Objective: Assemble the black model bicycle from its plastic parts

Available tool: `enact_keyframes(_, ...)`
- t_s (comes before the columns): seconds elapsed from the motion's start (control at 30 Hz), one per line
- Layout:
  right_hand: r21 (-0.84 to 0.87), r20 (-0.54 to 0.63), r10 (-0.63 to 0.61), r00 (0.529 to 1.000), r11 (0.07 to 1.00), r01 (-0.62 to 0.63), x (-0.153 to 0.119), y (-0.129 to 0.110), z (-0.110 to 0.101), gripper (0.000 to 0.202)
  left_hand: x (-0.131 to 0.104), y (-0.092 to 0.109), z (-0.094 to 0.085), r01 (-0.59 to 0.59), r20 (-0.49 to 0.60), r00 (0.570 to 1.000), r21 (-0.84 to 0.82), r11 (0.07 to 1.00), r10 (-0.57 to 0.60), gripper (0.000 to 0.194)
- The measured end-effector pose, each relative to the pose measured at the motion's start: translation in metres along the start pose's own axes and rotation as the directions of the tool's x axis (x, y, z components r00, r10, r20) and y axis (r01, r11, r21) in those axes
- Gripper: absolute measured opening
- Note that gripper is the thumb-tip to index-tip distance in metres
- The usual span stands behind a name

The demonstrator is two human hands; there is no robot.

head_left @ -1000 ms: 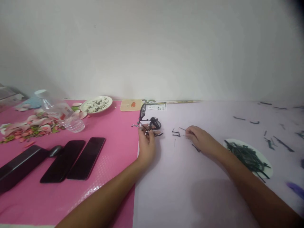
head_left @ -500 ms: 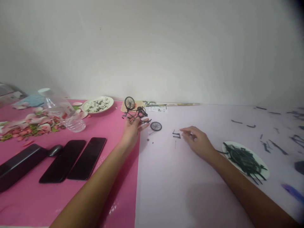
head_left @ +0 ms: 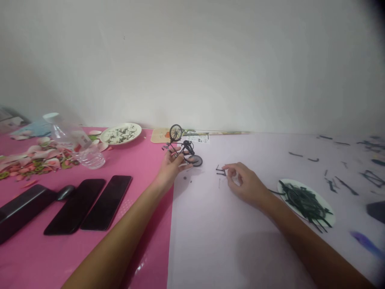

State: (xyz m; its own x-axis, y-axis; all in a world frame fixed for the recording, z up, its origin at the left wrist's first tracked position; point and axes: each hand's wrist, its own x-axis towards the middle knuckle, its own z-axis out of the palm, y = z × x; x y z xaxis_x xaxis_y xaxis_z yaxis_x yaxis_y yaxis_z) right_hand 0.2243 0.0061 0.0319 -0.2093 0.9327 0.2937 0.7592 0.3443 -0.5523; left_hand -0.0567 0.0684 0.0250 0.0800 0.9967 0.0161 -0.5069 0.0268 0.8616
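Note:
My left hand (head_left: pixel 172 168) is closed on a small black model bicycle (head_left: pixel 187 147), fingers around its frame. One spoked wheel (head_left: pixel 175 132) stands up at its far end. A second wheel (head_left: pixel 195 161) lies by the bicycle's near end, close to my fingertips; I cannot tell whether it is attached. With thumb and forefinger pinched together, my right hand (head_left: pixel 245 178) grips the right end of a small black forked part (head_left: pixel 221 173) on the white sheet. A thin pin (head_left: pixel 219 183) lies just below that part. Two tiny dark pieces lie nearer my left hand.
To the right is a white plate (head_left: pixel 281 185) heaped with black parts, with loose black pieces (head_left: pixel 347 185) beyond it. On the pink surface are two phones (head_left: pixel 106 202), a clear bottle (head_left: pixel 90 156), petals (head_left: pixel 45 158) and a plate of white bits (head_left: pixel 136 130). A wall stands behind.
My left hand has brought the bicycle to the right, beside the wheel on the sheet. My right fingertips have come down onto the small forked part. The view has shifted slightly.

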Motion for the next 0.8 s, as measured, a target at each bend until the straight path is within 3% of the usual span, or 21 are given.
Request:
enact_keyframes(0.17,0.036,0.06,-0.001,0.998,0.999,-0.002,-0.003,-0.003,-0.003,0.032,-0.004,0.001,0.004,0.006,0.021,1.0,0.018,1.0,-0.006,0.044)
enact_keyframes(0.33,0.035,0.109,-0.079,0.991,0.997,0.075,-0.004,-0.011,-0.001,0.03,-0.006,-0.001,0.007,0.039,0.013,0.999,0.046,0.998,-0.04,0.042)
enact_keyframes(0.6,0.082,0.049,-0.058,0.997,0.995,0.054,-0.003,-0.002,0.013,0.031,-0.009,-0.005,0.01,0.023,0.031,0.999,0.063,0.998,-0.024,0.041)
enact_keyframes(0.8,0.124,0.043,-0.132,0.99,0.984,0.126,0.001,0.002,0.02,0.008,-0.013,-0.012,0.015,0.012,0.03,0.999,0.092,0.996,-0.015,0.042)
